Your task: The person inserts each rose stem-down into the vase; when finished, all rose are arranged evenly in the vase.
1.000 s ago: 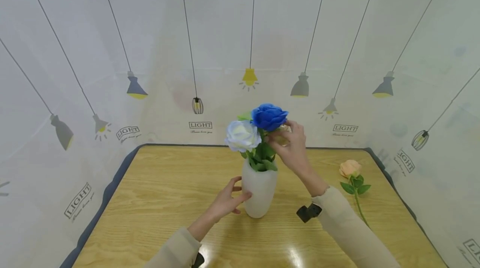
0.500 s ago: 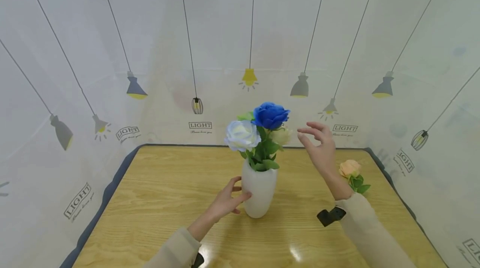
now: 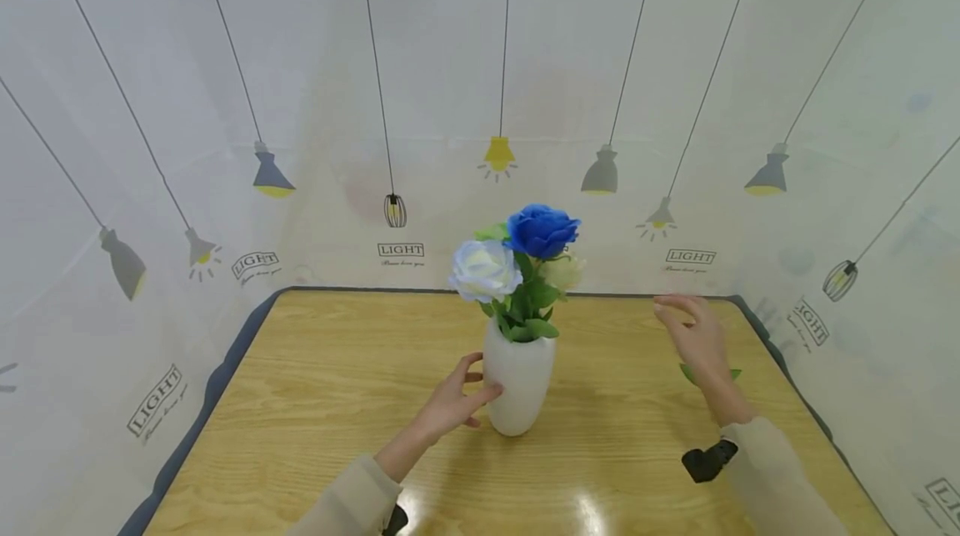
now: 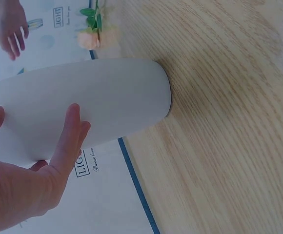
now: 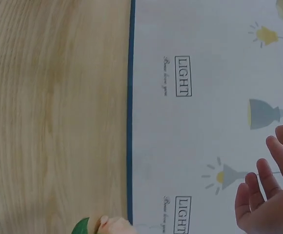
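A white vase [image 3: 519,382] stands upright on the table, and my left hand [image 3: 447,404] holds its left side with thumb and fingers bent around it. Out of the vase rise a deep blue rose [image 3: 543,231], a pale blue rose [image 3: 486,271] and, partly behind, a cream flower [image 3: 564,272], with green leaves. My right hand [image 3: 703,344], fingers loosely bent and holding nothing, hovers over a peach rose. In the head view it hides that bloom, leaving only leaf tips visible; the right wrist view catches part of the peach rose [image 5: 116,225] at its bottom edge.
The wooden table [image 3: 322,369] meets a pale wall covering [image 3: 435,102] printed with hanging lamps at its back and sides. A dark blue edging [image 3: 225,369] runs along the table's borders. Light glares off the near tabletop.
My right hand has let go among the flowers and moved right and down, over the peach rose. The cream flower has come into view. My left hand has stayed on the vase.
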Demonstrator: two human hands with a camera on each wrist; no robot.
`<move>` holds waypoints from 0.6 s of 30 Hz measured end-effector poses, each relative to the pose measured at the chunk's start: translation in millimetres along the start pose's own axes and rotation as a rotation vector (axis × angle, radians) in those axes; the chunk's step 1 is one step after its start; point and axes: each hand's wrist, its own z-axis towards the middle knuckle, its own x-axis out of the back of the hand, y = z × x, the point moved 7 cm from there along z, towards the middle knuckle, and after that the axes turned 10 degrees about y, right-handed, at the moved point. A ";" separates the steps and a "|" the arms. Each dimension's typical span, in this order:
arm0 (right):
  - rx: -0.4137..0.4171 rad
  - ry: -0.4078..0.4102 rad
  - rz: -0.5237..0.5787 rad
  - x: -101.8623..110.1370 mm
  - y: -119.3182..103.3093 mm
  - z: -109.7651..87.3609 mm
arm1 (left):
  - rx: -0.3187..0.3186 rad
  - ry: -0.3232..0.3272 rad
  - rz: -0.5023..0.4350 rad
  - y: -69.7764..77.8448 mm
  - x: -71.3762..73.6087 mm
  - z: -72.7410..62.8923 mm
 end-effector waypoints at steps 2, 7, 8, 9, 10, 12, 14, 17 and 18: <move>-0.046 0.015 0.019 0.3 51.5 5.7 | -0.002 0.001 -0.001 -0.6 -0.1 0.4; -0.157 0.009 0.052 6.7 117.2 6.2 | 0.002 0.003 -0.009 -0.8 0.2 1.2; -0.176 -0.007 0.052 9.4 110.9 1.8 | 0.001 0.004 -0.009 -0.7 0.3 1.1; -0.202 -0.026 0.030 13.1 98.5 -4.2 | 0.003 0.004 -0.009 -0.6 0.3 1.0; -0.224 -0.044 0.011 17.2 83.6 -11.0 | 0.004 0.004 -0.010 -0.3 0.2 0.9; -0.251 -0.043 -0.016 23.2 67.9 -20.9 | 0.007 0.005 -0.010 -0.1 0.2 0.5; -0.273 -0.048 -0.032 26.7 74.1 -24.8 | 0.004 0.004 -0.006 0.2 0.1 0.2; -0.301 -0.022 -0.060 30.1 124.4 -21.1 | 0.005 0.003 -0.002 0.5 -0.1 -0.2; -0.321 -0.016 -0.072 30.6 147.9 -19.4 | 0.005 0.003 -0.002 0.7 0.1 -0.3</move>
